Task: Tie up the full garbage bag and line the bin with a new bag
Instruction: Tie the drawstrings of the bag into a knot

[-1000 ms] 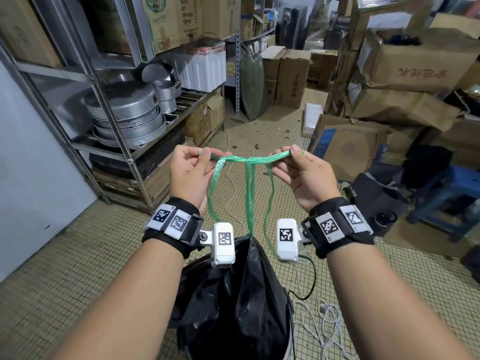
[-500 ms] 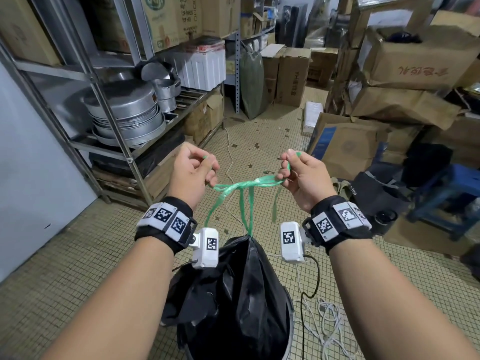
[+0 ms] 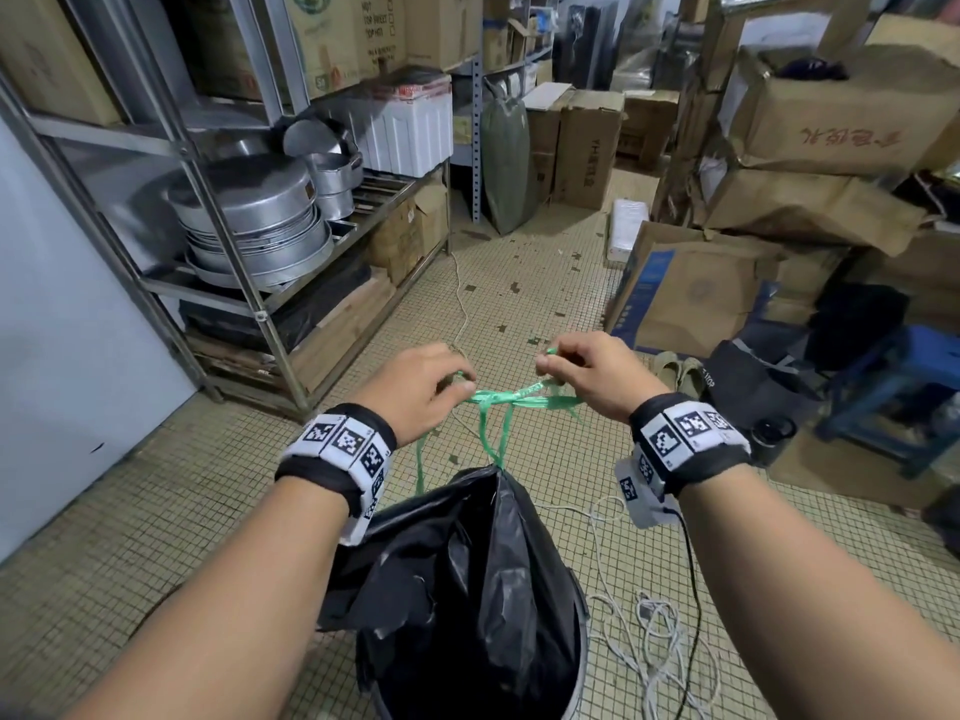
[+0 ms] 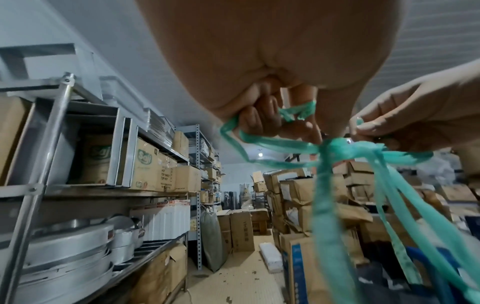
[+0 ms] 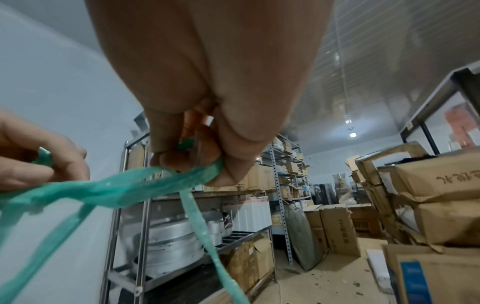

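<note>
From the head view, the left hand and the right hand are held close together above the black garbage bag, each with fingers curled round a stretch of the green drawstring. The string runs nearly level between the two hands, twisted together at a crossing midway, and two strands drop from there to the gathered neck of the bag. The bag stands in a bin, of which only a strip of grey rim shows at the lower right, on the tiled floor. A white cable lies tangled on the tiles just right of the bin. To the left is a metal shelving rack carrying stacked aluminium pans; cardboard boxes are piled to the right, with a blue stool beyond them.

The left wrist view looks along the palm: the left hand has its fingers folded in on the drawstring, a loop of it caught round one fingertip. The strands meet at a knot-like crossing just below the right hand, which pinches the string's end.

The right wrist view shows the right hand with thumb and fingers closed on the green string; one strand hangs down from the grip, another leads left to the left hand, which also holds it.
</note>
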`<state>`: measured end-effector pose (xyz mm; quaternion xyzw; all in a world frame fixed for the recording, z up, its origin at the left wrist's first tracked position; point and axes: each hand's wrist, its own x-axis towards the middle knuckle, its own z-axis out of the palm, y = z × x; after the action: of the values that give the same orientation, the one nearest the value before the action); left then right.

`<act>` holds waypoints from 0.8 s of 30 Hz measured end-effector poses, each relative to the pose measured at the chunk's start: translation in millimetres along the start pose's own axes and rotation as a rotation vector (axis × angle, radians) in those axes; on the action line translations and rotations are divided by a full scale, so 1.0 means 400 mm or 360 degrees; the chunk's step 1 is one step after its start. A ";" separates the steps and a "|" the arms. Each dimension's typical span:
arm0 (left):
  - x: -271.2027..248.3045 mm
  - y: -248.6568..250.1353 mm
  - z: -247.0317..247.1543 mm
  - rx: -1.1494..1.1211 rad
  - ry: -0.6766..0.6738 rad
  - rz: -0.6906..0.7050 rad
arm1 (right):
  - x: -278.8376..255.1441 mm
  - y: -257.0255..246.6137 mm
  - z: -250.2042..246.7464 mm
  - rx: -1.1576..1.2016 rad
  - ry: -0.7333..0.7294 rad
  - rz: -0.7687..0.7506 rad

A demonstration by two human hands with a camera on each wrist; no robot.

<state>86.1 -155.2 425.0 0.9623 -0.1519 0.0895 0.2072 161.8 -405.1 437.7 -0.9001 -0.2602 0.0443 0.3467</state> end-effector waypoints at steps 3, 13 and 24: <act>-0.001 -0.010 0.014 0.0235 -0.0207 -0.0005 | -0.011 0.005 0.004 -0.0150 -0.0179 -0.0120; -0.021 -0.049 0.049 0.0451 -0.0417 0.0006 | -0.019 0.053 0.029 -0.0447 -0.0408 -0.0018; -0.053 -0.100 0.060 0.0128 -0.0380 -0.0098 | -0.040 0.099 0.032 -0.0147 -0.0376 0.0055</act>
<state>81.9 -125.1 383.5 0.9778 -0.1422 -0.0262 0.1515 161.9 -430.0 400.8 -0.9080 -0.2854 0.1440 0.2710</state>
